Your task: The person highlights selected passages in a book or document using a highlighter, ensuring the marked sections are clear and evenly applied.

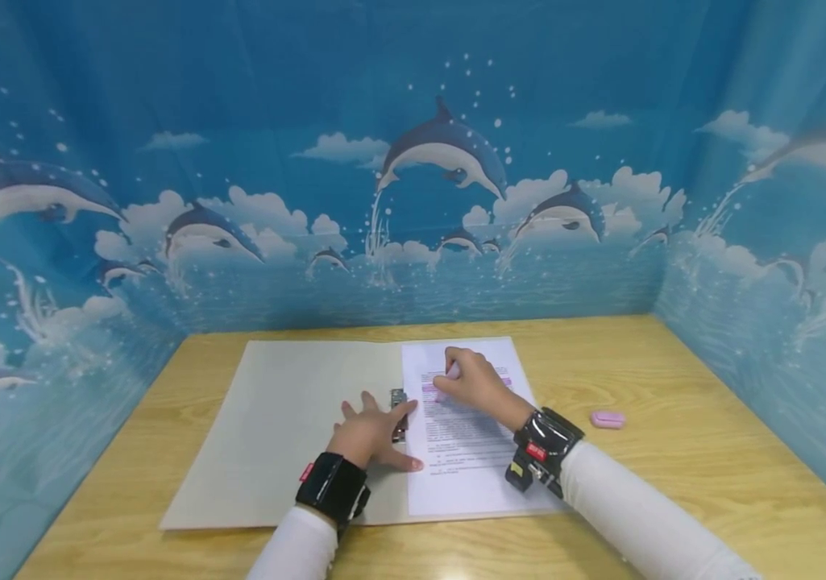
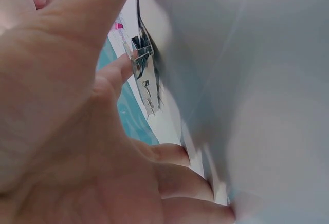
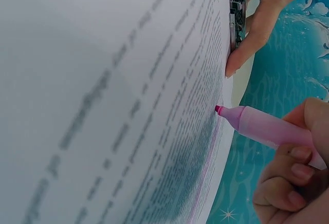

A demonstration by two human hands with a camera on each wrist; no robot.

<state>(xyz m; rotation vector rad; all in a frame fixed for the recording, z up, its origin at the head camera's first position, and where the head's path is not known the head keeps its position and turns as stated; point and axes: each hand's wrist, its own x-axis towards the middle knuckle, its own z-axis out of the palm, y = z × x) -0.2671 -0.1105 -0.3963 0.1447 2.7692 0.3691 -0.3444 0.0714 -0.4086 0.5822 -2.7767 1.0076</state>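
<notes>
A pink highlighter (image 3: 267, 126) is gripped in my right hand (image 1: 478, 385), its tip at the printed sheet (image 1: 456, 483). Several lines near the top of the sheet carry pink marks. The sheet lies on the right side of an opened pale folder (image 1: 289, 403). My left hand (image 1: 369, 435) rests with spread fingers on the folder around its metal clip (image 2: 143, 52), thumb and index finger reaching the sheet's left edge. The highlighter's pink cap (image 1: 608, 420) lies on the table to the right of the folder.
The wooden table (image 1: 674, 370) bears the folder. A blue curtain (image 1: 275, 97) printed with dolphins stands behind it and along both sides. Each wrist wears a black strap with a device.
</notes>
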